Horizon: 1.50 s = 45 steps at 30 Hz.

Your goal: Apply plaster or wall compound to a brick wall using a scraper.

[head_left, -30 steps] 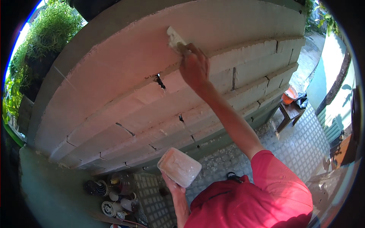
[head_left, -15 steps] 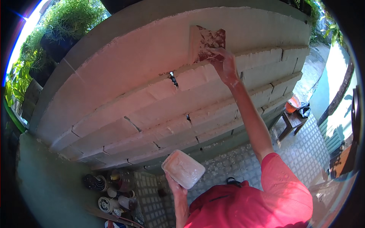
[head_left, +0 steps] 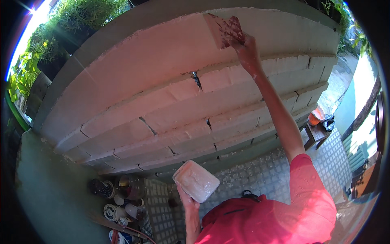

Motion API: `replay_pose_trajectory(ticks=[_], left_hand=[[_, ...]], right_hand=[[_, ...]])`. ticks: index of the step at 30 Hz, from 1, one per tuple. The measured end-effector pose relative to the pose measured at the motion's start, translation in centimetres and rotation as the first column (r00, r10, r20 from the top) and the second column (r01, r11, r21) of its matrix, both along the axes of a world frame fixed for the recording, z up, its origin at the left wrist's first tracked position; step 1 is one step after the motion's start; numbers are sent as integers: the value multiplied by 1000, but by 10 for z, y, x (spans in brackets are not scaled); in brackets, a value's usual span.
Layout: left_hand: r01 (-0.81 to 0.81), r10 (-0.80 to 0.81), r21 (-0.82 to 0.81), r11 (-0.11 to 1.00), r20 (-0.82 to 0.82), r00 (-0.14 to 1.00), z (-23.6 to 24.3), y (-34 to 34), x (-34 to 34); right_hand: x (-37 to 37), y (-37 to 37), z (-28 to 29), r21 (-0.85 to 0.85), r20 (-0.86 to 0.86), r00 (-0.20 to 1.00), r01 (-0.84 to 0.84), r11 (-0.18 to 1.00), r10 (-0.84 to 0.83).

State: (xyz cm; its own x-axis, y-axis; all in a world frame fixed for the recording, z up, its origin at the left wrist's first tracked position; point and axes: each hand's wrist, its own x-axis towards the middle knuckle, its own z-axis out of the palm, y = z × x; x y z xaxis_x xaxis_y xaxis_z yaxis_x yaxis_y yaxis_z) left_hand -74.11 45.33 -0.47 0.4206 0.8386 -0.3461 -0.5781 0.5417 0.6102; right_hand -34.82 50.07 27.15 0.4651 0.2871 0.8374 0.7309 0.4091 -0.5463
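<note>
My right hand (head_left: 248, 49), dusted with white, grips a flat reddish-brown trowel (head_left: 226, 31) smeared with pale paste. The trowel is up against the smooth top band of the wall (head_left: 162, 53), close to its upper edge. Whether its whole edge touches the wall I cannot tell. My left hand (head_left: 188, 199) supports a white rectangular tub (head_left: 210, 190) from below and the side, low in front of my body. Pale, wet-looking plaster (head_left: 192, 179) lies inside the tub, and most of the left fingers are hidden beneath it.
Below the smooth band, block courses (head_left: 183, 110) show ledges and dark gaps. Potted plants (head_left: 77, 20) stand atop the wall. Jars and cans (head_left: 115, 211) crowd the lower left corner. At the right, a wooden stool (head_left: 317, 134) bears an orange bucket (head_left: 315, 117) on the tiled floor.
My right hand has carried the trowel upward on the wall, from just above the ledge to near the top edge, tilting it. The left hand and tub stay almost where they were.
</note>
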Motion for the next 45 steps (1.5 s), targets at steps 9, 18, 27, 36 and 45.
replay_pose_trajectory(ticks=[9, 18, 27, 36, 45], left_hand=[[36, -36, -11, 999, -16, 999, 1, 0, 5], [28, -28, -7, 1000, -7, 1000, -10, 7, 4], [-6, 6, -31, 999, -5, 1000, -15, 15, 2], [7, -7, -24, 1000, -15, 1000, -2, 12, -1], [69, -68, 29, 997, -50, 996, -20, 0, -7]], right_hand=[[-15, 19, 27, 114, 488, 859, 111, 987, -153], [-3, 50, 34, 430, 783, 270, 413, 802, -560], [-3, 62, 1, 340, 730, 333, 581, 740, -597], [-22, 17, -12, 209, 775, 417, 540, 815, -475], [5, 34, -20, 207, 745, 403, 618, 759, -532]])
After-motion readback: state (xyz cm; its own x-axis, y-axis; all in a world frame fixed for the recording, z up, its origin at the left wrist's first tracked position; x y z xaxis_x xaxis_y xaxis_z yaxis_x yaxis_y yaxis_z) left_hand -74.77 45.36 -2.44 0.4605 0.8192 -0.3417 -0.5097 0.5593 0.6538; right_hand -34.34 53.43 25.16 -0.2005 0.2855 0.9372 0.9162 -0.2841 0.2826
